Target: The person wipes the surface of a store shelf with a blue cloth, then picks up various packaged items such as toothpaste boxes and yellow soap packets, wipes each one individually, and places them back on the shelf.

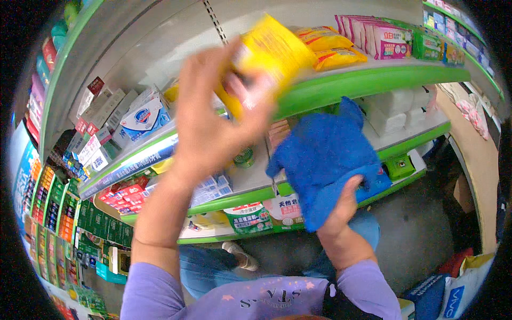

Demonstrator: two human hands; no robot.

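Note:
Blurred by motion, my left hand (216, 108) grips a yellow package (280, 52) with a pale and reddish picture on it, raised over the upper green-edged shelf (344, 86). My right hand (344, 204) holds a blue cloth (328, 148), spread and hanging in front of the middle shelf. Part of the cloth hides what stands behind it. Yellow soft packs (340, 58) lie on the upper shelf just right of the raised package.
Pink-edged packs (384, 40) stand at the upper right. Boxed soap (146, 116) and small cartons fill the left shelf. White packs (392, 108) sit on the middle shelf, laundry bags (248, 218) on the bottom one. Large sacks (460, 288) stand on the floor at the lower right.

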